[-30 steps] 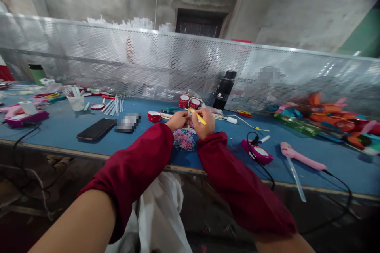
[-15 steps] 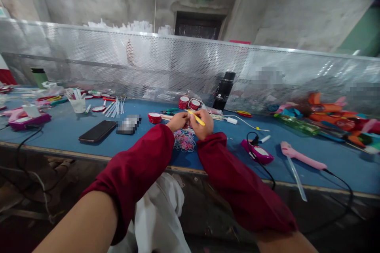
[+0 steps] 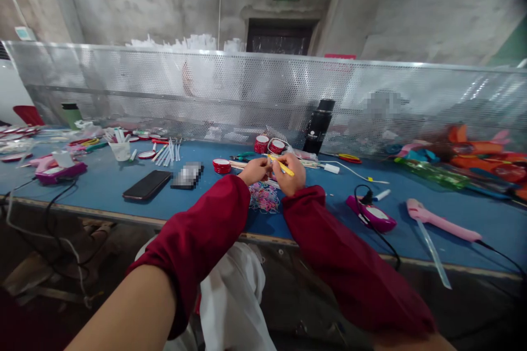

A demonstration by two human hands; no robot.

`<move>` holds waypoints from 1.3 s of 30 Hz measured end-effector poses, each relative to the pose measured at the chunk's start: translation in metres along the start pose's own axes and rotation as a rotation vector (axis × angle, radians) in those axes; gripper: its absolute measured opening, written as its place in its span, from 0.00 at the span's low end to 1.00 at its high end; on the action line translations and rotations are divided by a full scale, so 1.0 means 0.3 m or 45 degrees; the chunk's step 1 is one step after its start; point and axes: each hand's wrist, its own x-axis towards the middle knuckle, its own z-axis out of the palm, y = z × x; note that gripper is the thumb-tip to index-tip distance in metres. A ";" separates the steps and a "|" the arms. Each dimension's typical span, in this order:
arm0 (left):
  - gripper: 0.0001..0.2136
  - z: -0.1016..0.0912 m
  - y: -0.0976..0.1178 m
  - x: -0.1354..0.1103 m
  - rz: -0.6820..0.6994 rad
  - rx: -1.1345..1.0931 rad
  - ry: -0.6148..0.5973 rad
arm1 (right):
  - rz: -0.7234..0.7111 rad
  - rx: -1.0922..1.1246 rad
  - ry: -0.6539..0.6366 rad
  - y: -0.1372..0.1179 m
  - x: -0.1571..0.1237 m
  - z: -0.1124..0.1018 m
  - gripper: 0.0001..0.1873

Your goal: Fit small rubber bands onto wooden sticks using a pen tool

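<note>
Both my arms wear dark red sleeves and meet over the blue table (image 3: 102, 186). My right hand (image 3: 291, 174) is closed on a thin yellow stick (image 3: 283, 166) that points down to the right. My left hand (image 3: 255, 170) is pinched shut right beside it, fingertips touching the stick's upper end; what it holds is too small to name. Just below both hands lies a heap of small coloured rubber bands (image 3: 264, 198). Red tape rolls (image 3: 269, 145) stand just beyond the hands.
A black phone (image 3: 147, 185) lies left of the hands, a black flask (image 3: 318, 126) behind them. A magenta device with a black cable (image 3: 373, 214) and a pink glue gun (image 3: 440, 222) lie to the right. A perforated metal screen (image 3: 164, 93) backs the table.
The view has shifted a little to the left and down, so everything sits further right in the picture. Both hands stay together on the yellow stick.
</note>
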 end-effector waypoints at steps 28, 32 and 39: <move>0.05 -0.012 -0.016 0.006 0.020 0.260 -0.024 | 0.081 0.016 -0.025 0.012 0.003 -0.011 0.07; 0.05 -0.012 -0.012 0.005 0.022 0.285 -0.029 | 0.087 0.020 -0.027 0.013 0.002 -0.009 0.07; 0.04 -0.013 -0.014 0.005 0.017 0.288 -0.040 | 0.087 0.002 -0.014 0.015 0.001 -0.008 0.08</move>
